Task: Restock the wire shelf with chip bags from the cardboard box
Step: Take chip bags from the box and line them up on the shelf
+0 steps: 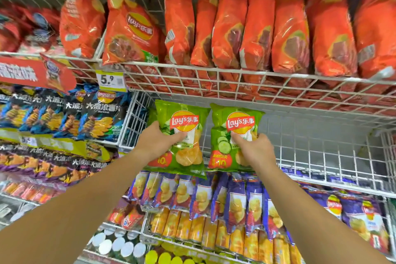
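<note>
I hold two green chip bags upright in front of a white wire shelf basket (pixel 321 152). My left hand (pixel 157 142) grips the left green bag (pixel 182 118) by its lower left side. My right hand (pixel 255 149) grips the right green bag (pixel 234 122) at its lower right. Both bags sit at the front left of the basket, side by side and nearly touching. Behind and right of them only bare wire shows in the basket. The cardboard box is not in view.
Orange chip bags (pixel 257 28) fill the wire shelf above, its front rail hanging just over the green bags. Dark blue bags (pixel 98 113) stand to the left behind a wire divider (pixel 132 120). Purple bags (pixel 235 199) and yellow cans (pixel 192 227) line the shelves below.
</note>
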Motion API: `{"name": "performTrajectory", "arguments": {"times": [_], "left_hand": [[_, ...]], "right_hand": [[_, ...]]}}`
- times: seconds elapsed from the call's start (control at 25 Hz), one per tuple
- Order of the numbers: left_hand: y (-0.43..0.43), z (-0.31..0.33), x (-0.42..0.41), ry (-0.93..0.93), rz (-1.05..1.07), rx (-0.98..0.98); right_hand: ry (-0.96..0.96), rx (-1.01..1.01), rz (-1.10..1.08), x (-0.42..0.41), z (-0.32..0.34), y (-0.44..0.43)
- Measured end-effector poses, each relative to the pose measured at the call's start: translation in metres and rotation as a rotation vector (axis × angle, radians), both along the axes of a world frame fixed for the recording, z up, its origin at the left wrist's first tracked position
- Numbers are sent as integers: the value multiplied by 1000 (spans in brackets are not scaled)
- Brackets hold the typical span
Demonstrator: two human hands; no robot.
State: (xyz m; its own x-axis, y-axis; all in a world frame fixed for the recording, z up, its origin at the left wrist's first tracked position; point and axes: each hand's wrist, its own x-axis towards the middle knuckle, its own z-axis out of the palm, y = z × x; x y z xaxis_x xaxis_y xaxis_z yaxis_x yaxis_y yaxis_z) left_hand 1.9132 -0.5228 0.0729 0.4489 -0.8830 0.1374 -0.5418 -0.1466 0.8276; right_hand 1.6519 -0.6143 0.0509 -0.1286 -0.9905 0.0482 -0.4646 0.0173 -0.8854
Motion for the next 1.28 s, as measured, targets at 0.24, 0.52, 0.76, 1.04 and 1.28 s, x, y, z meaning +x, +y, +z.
{"name": "performTrajectory", "arguments": {"times": [0.24,0.52,0.76,1.04,1.28], "left_hand": [[-78,-3,54,18,-96,8],[-158,-39,92,2,-167,109],[-193,-89,80,-81,-155,120],[-199,-100,51,-260,-110,236],[-196,-103,45,-37,-71,210]], "right_hand": [[-22,42,-93,43,-13,-50],[10,108,-172,77,-39,-117],[86,181,-163,84,-82,-147],[72,309,-98,78,-102,-156],[57,333,-1,77,-110,-156]]}}
